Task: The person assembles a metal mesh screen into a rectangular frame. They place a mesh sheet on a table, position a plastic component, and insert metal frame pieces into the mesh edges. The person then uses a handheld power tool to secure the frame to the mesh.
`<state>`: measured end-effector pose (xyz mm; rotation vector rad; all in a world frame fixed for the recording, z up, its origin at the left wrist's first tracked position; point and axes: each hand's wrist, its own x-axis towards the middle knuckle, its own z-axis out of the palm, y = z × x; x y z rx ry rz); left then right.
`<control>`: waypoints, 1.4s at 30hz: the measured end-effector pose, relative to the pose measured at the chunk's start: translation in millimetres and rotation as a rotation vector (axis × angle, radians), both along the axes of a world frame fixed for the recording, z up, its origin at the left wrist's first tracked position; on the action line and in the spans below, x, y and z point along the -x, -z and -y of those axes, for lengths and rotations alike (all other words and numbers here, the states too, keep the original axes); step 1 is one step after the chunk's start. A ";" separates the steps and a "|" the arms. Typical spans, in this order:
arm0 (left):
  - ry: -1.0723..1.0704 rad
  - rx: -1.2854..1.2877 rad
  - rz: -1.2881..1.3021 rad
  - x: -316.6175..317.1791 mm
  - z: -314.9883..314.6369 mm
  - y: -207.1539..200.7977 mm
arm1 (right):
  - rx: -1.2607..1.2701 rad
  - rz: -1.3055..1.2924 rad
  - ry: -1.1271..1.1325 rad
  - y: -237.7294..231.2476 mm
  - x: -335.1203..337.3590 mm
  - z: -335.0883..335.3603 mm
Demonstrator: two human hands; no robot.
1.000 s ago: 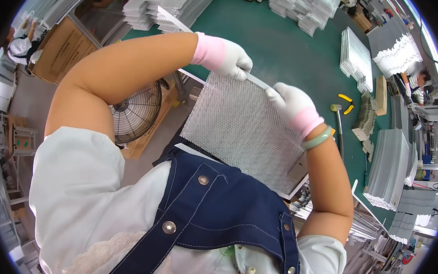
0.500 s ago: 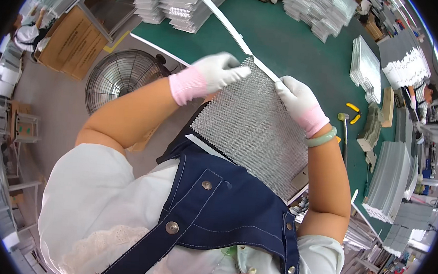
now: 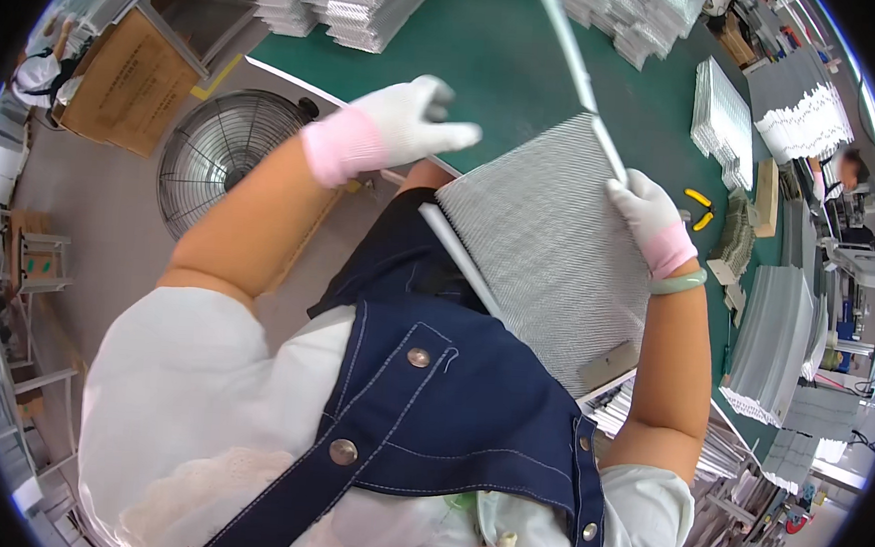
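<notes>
My right hand (image 3: 650, 212), in a white glove with a pink cuff, pinches a long pale metal frame strip (image 3: 574, 65) at the panel's upper right edge. Beyond the panel's far corner, the strip runs on over the bench. The silver mesh panel (image 3: 549, 250) lies tilted between my body and the bench edge. Along its near left side sits a second pale strip (image 3: 460, 261); whether it is joined to the mesh is unclear. My left hand (image 3: 407, 121), gloved alike, hovers left of the panel, fingers apart and touching nothing.
Silver sheet stacks (image 3: 359, 3) stand on the green bench (image 3: 490, 66), with another mesh stack (image 3: 724, 121) at right. Yellow-handled pliers (image 3: 700, 209) lie near a wooden block (image 3: 766, 198). A floor fan (image 3: 229, 160) and a cardboard box (image 3: 128, 84) are at left. Two people work farther off.
The panel and its strip have shifted right with my right hand, and the strip stands steeper. My left hand has drawn back left, away from the panel's far corner, and its fingers have spread.
</notes>
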<state>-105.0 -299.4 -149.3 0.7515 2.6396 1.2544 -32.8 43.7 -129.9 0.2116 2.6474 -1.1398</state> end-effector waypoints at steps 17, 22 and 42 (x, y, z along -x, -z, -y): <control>0.006 -0.518 -0.660 -1.2 -85.5 -44.6 | -0.881 -1.223 0.297 -40.7 -88.3 -9.3; 0.278 0.114 -0.381 25.4 -11.0 -84.4 | 0.392 -0.055 -0.138 -2.8 -148.8 59.6; 0.580 0.387 -0.567 -19.2 -71.3 -86.1 | -0.755 -0.718 -0.329 -57.9 -38.1 80.0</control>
